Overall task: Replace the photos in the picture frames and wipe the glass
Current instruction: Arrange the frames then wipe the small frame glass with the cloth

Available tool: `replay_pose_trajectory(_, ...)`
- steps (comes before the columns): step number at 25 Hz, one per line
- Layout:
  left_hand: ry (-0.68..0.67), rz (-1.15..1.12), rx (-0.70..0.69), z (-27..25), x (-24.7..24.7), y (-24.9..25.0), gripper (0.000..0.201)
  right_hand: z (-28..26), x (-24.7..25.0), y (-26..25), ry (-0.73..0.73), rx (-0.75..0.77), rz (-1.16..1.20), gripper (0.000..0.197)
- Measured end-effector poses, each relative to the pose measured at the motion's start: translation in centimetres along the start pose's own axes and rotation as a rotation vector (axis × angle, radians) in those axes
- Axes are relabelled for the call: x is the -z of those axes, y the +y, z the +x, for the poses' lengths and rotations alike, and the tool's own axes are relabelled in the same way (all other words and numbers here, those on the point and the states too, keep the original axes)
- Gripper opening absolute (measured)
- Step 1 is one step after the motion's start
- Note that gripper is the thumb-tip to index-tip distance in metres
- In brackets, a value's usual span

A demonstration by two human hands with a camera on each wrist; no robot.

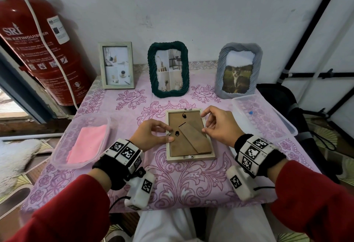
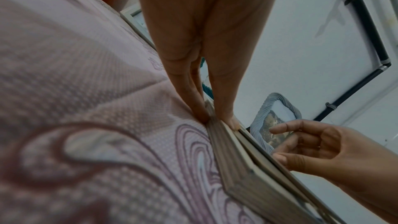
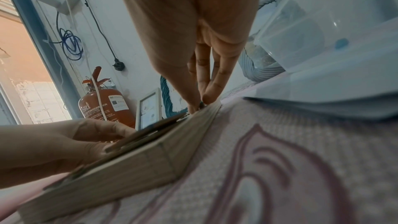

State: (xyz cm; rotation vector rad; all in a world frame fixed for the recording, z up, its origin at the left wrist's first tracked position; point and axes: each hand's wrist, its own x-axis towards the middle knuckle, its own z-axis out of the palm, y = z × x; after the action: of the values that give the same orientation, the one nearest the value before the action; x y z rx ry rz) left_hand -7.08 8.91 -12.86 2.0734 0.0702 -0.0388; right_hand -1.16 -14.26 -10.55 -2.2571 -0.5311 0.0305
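— What were the hands doing?

— The left hand [image 1: 151, 135] pinched the left edge of the face-down frame [image 1: 189, 134], thumb on the brown backing board [image 1: 179, 145]. The right hand [image 1: 218, 126] held the right edge, fingertips curled onto the rim. The frame lay flat at the middle of the pink floral tablecloth [image 1: 191, 184].

— Did the wrist cameras add anything?

— The left wrist view showed fingertips [image 2: 201, 117] pressed down beside the frame's side, against the cloth. The right wrist view showed the folded stand [image 3: 148, 130] lifted slightly off the backing; from the head view it looked flat.

— And the containers?

— A clear tub [image 1: 63, 144] to the left held a folded pink cloth [image 1: 88, 145]. Another clear tub [image 1: 268, 124] to the right held a small blue thing [image 1: 250, 112], too small to identify. Behind stood a white frame [image 1: 116, 65], a green rope frame [image 1: 168, 69] and a grey frame [image 1: 238, 71] with a cat photo. A fire extinguisher [image 1: 38, 50] stood left.
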Motion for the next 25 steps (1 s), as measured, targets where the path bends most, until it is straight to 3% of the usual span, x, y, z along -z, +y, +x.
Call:
replay_pose_trajectory(20, -0.003, -0.027, 0.002, -0.12, 0.03, 0.10, 0.024, 0.05, 0.07, 0.21, -0.066, -0.005, 0.066, 0.026)
replay_pose_trajectory(25, -0.030, -0.101, 0.091, -0.17, 0.07, 0.61, 0.016, 0.13, -0.17, 0.26, -0.033, -0.063, 0.011, 0.020)
